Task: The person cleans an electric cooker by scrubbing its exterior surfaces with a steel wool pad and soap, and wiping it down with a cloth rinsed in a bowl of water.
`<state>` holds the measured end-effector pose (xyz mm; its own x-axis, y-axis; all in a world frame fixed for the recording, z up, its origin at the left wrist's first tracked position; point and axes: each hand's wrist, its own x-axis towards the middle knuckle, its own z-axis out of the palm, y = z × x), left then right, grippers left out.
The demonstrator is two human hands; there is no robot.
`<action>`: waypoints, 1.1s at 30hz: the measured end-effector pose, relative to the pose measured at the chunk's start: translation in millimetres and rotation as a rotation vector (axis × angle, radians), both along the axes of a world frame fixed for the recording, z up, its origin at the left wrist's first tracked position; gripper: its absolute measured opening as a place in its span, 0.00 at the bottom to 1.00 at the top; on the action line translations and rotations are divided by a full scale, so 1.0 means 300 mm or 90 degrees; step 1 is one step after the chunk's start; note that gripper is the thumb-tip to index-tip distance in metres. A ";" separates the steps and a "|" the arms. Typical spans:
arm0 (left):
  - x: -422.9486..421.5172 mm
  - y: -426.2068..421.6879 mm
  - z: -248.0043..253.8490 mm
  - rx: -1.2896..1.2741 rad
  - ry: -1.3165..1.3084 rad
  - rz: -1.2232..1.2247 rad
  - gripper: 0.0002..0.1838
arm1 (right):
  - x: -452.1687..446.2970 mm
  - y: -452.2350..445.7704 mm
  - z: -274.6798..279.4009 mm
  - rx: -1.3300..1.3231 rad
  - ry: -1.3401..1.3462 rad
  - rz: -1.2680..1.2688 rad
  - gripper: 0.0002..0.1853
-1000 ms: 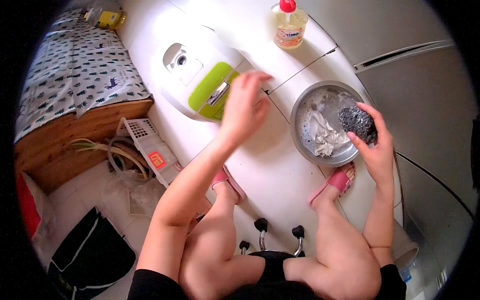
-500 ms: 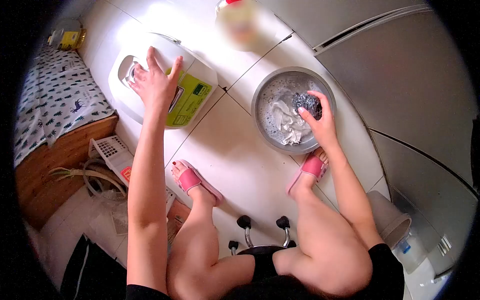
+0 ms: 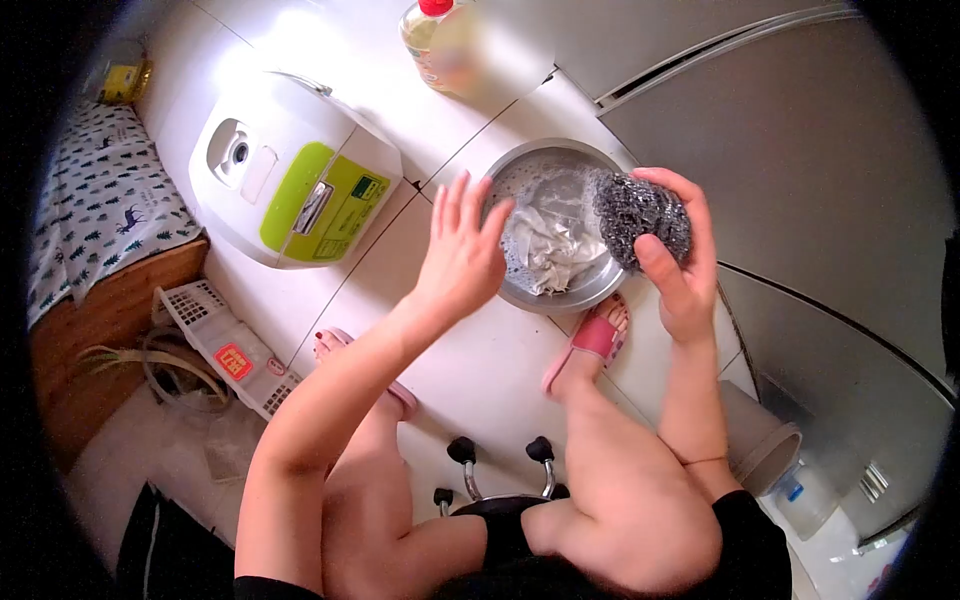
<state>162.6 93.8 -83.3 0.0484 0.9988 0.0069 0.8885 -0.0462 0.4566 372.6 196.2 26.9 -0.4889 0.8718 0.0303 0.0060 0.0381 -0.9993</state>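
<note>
The left hand (image 3: pixel 462 248), over the white-and-green rice cooker (image 3: pixel 300 190) half a second ago, now hangs at the left rim of the metal basin (image 3: pixel 528 297), its grip spread and holding nothing. The right hand (image 3: pixel 692 290) pinches a dark scouring pad (image 3: pixel 643 220) between thumb and fingers, now raised over the basin's right side, above a crumpled pale cloth (image 3: pixel 556 250) lying inside. The shift brings both hands to the basin, leaving the cooker untouched on the tiled floor (image 3: pixel 470 372).
</note>
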 end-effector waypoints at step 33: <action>-0.093 -0.249 0.061 -0.084 -0.099 -0.034 0.29 | 0.012 -0.105 -0.370 0.288 -0.516 0.042 0.24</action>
<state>134.9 19.1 -64.9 0.1097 0.9876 -0.1121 0.8050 -0.0221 0.5928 376.2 164.5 -84.1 -0.5573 0.8302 -0.0119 0.6794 0.4478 -0.5813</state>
